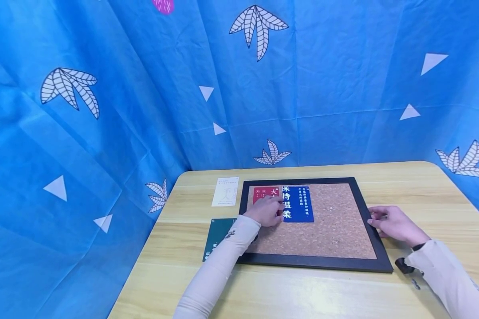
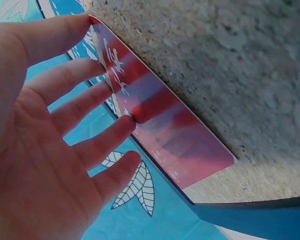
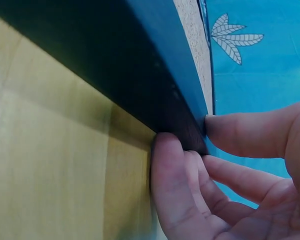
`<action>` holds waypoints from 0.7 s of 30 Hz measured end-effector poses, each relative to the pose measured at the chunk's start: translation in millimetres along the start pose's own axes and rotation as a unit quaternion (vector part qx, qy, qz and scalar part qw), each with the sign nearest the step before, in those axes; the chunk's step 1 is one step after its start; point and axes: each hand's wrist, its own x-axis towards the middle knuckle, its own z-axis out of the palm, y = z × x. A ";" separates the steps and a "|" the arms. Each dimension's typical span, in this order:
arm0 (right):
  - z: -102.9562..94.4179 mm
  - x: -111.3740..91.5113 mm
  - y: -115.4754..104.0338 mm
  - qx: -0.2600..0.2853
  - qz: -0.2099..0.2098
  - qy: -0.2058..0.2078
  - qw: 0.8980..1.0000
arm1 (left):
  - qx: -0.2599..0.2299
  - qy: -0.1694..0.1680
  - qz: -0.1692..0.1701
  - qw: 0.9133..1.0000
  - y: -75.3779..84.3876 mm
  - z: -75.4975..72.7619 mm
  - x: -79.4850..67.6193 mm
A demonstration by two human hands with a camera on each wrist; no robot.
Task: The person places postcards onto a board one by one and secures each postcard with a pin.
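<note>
A black-framed cork board (image 1: pixel 335 237) lies on the wooden table, bearing a red card (image 1: pixel 262 192) and a blue card (image 1: pixel 305 208) side by side near its upper left. My left hand (image 1: pixel 268 211) is over the red card and covers part of it. Its fingers, spread and only gently bent, touch the red card (image 2: pixel 165 127) along one edge in the left wrist view. At the board's right side, my right hand (image 1: pixel 395 223) grips the black frame (image 3: pixel 180 100). The thumb is on the frame's face and the fingers lie against its outer side.
A white card (image 1: pixel 225 191) lies left of the board's upper corner. Below it is a green card (image 1: pixel 217 232), partly hidden by my left sleeve (image 1: pixel 219 266). Blue patterned cloth (image 1: pixel 323 79) hangs behind the table (image 1: pixel 171 270) and down its left side.
</note>
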 end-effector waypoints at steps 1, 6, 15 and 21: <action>-0.1 0.0 0.6 0.002 0.001 -0.001 1.000 | -0.002 0.001 -0.001 1.000 0.1 0.1 0.3; -0.3 0.7 3.6 0.016 0.005 -0.001 1.000 | 0.002 0.007 -0.002 1.000 0.6 0.5 2.1; 0.5 2.4 6.2 0.026 0.008 -0.003 1.000 | 0.009 0.025 0.007 1.000 -1.6 -4.8 2.1; 0.3 2.5 8.0 0.031 0.011 -0.007 0.999 | -0.019 0.062 -0.011 0.998 -18.1 -13.8 -0.4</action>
